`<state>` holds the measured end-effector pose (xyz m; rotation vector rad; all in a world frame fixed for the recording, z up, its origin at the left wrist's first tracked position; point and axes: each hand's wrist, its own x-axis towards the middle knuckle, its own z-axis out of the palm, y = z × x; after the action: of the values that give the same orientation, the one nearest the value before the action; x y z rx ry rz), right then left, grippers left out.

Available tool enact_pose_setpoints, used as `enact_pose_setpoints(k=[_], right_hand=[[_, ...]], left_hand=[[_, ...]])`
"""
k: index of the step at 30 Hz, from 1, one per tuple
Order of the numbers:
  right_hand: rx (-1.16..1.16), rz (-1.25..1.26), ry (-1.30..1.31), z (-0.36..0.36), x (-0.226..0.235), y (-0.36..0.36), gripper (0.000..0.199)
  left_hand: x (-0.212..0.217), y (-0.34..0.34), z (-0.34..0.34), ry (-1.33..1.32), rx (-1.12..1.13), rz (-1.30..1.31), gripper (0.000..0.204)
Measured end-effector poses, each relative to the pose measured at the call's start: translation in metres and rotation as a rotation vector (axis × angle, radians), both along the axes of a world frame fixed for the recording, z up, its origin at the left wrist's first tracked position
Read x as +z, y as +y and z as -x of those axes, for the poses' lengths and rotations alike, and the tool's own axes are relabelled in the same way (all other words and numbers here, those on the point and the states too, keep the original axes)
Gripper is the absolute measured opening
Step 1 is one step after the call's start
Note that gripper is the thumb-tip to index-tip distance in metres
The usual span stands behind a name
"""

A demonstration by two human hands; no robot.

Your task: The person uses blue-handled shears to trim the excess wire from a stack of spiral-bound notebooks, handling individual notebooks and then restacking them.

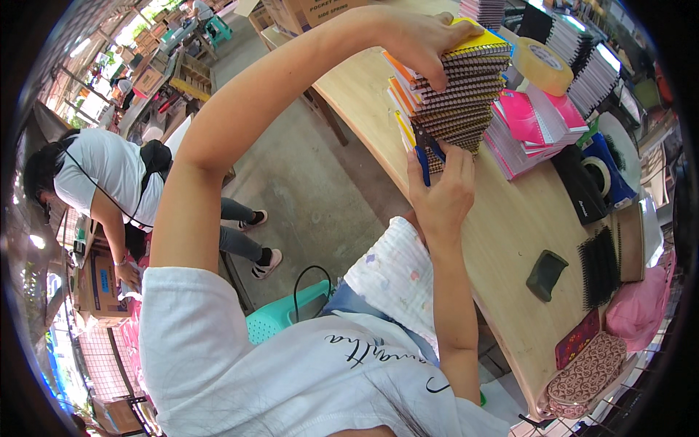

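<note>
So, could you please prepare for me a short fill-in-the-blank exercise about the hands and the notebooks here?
1. The person's ______ hand holds a pliers-like tool.
2. The handles of this tool are dark ______.
3. The notebook stack, gripped by the other hand, has a ______ cover on top.
4. Just right of that stack, more notebooks show bright ______ covers.

Missing words: right; blue; yellow; pink.

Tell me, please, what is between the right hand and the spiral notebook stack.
In the head view, blue-handled pliers lie there: the right hand grips them, their dark tip toward the spiral notebook stack.
</note>
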<state>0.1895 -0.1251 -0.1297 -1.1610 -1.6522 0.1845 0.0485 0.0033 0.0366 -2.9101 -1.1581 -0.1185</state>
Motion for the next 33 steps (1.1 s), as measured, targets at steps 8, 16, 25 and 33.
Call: enact_pose_setpoints(k=[8,16,25,33], right_hand=[[0.419,0.527,0.589,-0.010,-0.008,0.012,0.032],[0.046,-0.003,0.061,-0.007,-0.017,-0.001,0.040],[0.626,0.812,0.899,-0.013,-0.023,0.011,0.033],[0.004,0.055,0.043,-0.011,-0.022,-0.003,0.038]], left_hand=[[0.037,-0.023,-0.018,0.086,0.080,0.186,0.100],[0.035,-0.021,-0.015,0.129,0.152,0.169,0.104],[0.036,-0.015,-0.016,0.130,0.095,0.174,0.105],[0.032,-0.016,-0.014,0.114,0.074,0.139,0.106]])
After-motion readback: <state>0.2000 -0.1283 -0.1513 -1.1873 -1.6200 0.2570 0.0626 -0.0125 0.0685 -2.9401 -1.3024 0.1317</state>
